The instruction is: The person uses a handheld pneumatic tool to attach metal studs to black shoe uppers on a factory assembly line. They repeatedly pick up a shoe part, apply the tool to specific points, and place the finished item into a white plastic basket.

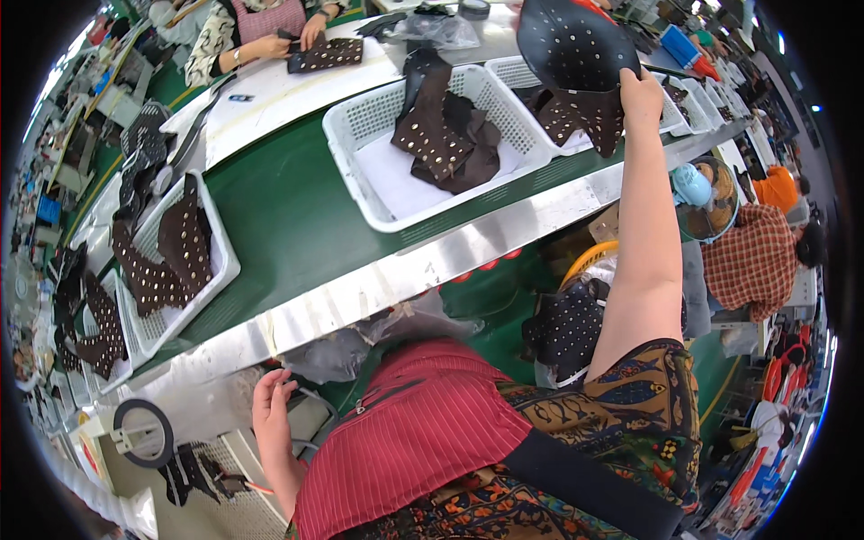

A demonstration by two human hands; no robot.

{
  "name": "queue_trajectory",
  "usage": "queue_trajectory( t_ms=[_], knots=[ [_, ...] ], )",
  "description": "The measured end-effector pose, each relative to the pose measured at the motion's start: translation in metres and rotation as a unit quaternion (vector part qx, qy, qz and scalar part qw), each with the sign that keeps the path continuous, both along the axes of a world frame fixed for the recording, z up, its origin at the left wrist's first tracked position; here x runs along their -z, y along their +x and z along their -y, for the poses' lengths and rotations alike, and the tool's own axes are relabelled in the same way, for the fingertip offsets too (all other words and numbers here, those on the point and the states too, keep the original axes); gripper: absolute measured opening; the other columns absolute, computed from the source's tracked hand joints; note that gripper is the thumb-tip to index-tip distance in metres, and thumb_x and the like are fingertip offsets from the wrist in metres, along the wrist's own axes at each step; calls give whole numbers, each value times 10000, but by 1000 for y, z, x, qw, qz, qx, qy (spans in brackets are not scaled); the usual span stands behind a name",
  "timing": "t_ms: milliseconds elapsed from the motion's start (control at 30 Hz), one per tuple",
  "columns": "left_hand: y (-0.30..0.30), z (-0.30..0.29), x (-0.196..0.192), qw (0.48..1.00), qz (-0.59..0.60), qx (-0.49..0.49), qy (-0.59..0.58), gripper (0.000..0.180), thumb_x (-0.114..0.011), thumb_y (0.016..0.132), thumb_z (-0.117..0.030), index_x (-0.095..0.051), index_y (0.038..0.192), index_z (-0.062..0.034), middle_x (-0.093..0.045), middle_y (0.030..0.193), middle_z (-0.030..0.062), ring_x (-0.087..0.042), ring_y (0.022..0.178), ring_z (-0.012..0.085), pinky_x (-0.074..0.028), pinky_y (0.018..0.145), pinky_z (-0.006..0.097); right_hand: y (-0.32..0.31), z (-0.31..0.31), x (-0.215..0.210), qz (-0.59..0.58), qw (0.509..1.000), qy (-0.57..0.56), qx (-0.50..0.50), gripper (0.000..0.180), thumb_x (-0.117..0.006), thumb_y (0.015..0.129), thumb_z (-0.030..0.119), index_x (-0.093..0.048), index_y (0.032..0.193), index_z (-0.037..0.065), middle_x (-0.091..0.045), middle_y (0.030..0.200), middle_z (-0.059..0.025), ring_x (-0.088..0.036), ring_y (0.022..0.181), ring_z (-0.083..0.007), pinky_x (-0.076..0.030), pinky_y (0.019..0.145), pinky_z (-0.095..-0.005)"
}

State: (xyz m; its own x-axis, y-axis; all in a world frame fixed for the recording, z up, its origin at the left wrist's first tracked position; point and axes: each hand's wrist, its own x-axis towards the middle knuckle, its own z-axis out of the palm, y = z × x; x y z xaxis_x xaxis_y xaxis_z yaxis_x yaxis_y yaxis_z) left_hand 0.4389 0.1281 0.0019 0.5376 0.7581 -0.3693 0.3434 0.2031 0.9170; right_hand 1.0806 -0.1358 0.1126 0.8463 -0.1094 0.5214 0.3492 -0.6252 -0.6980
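Observation:
My right arm stretches far out over the line. My right hand (641, 99) is closed on the edge of a black studded piece of leather-like material (576, 45), raised above a white plastic basket. Just below it, a dark brown studded piece (580, 112) lies partly over that basket's rim; I cannot tell whether my fingers touch it too. My left hand (270, 403) is low on the left by my red striped apron (414, 423), fingers loosely bent and apart. A nearer white basket (360, 184) holds brown studded pieces (436, 135) and plain dark ones.
A green conveyor belt (270, 211) with a metal edge (405, 274) runs before me. Another white basket (225, 243) with studded pieces stands left. Across the belt, a co-worker's hands (310, 36) handle a studded piece. A black ring (144, 434) sits lower left; dotted black material (567, 328) lies below the belt.

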Motion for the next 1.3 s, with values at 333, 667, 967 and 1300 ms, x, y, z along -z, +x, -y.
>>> queue_trajectory(
  t_ms=[333, 667, 967, 1300],
  knots=[
    [134, -20, 15, 996, -40, 71, 37, 238, -468, 961, -108, -530, 1167, -6, -580, 1155, 99, -571, 999, 193, -432, 907, 320, 132, 42, 11, -29, 995, -28, 97, 448, -518, 721, 313, -673, 1004, 3, -649, 982, -264, -617, 953, -391, -452, 870, -394],
    [223, -9, 12, 985, -133, 101, 35, 218, -496, 935, -75, -545, 1136, -5, -607, 1098, 85, -569, 1003, 178, -429, 898, 298, 273, 57, 79, -130, 989, 9, 65, 612, -743, 663, 433, -666, 962, -95, -661, 1007, -244, -646, 942, -328, -468, 860, -366],
    [258, -3, 3, 960, -210, 150, 112, 234, -534, 903, -84, -576, 1120, -5, -641, 1016, 108, -592, 979, 181, -448, 860, 302, 157, -23, 137, -136, 910, -342, -190, 435, -658, 777, 289, -600, 1146, 64, -585, 1169, -161, -573, 1075, -303, -459, 910, -399],
    [242, 10, -3, 954, -216, 153, 139, 254, -550, 886, -85, -591, 1124, -7, -649, 1029, 143, -613, 997, 227, -463, 855, 327, 121, -37, 114, -78, 951, -270, -127, 304, -539, 774, 124, -628, 1061, 74, -643, 1062, -138, -613, 974, -325, -476, 848, -404]
  ],
)
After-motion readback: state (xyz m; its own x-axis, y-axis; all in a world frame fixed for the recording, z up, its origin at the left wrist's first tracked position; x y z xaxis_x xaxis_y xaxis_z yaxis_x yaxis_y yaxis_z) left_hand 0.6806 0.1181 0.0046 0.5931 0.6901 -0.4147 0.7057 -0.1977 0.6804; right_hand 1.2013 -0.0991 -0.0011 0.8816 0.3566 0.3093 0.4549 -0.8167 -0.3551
